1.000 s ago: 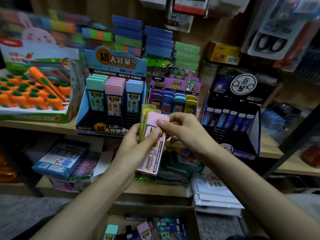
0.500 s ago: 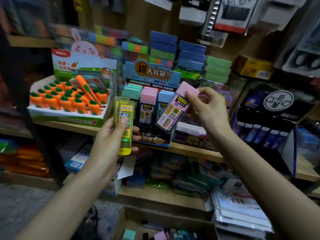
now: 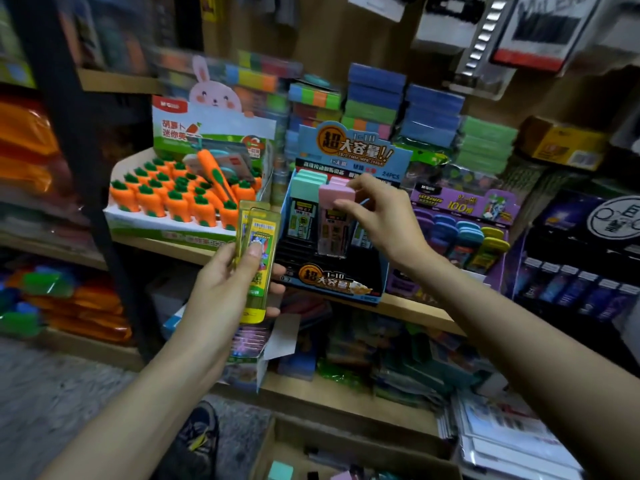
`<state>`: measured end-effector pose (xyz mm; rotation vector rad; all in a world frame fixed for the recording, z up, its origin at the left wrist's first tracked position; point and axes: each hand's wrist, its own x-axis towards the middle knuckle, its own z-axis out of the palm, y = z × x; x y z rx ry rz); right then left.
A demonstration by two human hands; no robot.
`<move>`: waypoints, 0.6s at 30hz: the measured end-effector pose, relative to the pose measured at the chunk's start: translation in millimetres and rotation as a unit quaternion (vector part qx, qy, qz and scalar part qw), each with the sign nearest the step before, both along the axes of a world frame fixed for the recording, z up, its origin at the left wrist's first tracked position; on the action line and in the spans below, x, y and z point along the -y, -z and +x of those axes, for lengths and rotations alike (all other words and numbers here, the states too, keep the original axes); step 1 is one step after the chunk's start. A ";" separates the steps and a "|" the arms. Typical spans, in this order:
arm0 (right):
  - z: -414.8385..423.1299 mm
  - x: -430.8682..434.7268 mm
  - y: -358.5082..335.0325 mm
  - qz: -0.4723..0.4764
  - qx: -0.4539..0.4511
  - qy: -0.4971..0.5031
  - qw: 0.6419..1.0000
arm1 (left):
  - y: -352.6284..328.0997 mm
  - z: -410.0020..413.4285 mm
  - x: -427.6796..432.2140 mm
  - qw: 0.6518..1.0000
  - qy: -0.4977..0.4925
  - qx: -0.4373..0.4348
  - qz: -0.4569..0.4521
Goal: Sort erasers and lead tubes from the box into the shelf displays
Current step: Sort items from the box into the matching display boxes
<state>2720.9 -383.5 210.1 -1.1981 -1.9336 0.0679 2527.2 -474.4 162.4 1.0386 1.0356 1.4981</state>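
My right hand (image 3: pixel 382 216) pinches the pink cap of a clear lead tube (image 3: pixel 334 220) and holds it upright in the middle column of the blue lead display (image 3: pixel 332 282), right of the green-capped tubes (image 3: pixel 304 202). My left hand (image 3: pixel 225 292) grips two yellow lead tubes (image 3: pixel 258 261) in front of the shelf edge, left of that display. The cardboard box (image 3: pixel 277 452) sits on the floor at the bottom, with a few tubes visible inside.
A carrot eraser display (image 3: pixel 180 199) stands left of the blue display, a purple lead display (image 3: pixel 464 230) right of it, and a dark one (image 3: pixel 585 271) further right. Stacked packs fill the lower shelf (image 3: pixel 332 393). A black upright (image 3: pixel 86 168) rises at left.
My right hand took the pink-capped tube out of my left hand, carried it up and lowered it upright into the blue display. My left hand keeps the yellow tubes. The view shifted left.
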 end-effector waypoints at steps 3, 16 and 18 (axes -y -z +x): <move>-3.4 -0.9 5.7 -0.009 -0.006 0.002 1.000 | -0.9 -0.4 0.7 1.000 0.007 0.004 0.000; -2.0 6.7 -4.2 0.083 0.215 0.154 0.961 | 2.4 9.1 2.5 0.999 0.044 -0.016 0.006; -2.8 21.4 -8.4 0.038 0.110 0.109 0.987 | 1.7 14.2 4.6 0.996 0.077 -0.033 0.003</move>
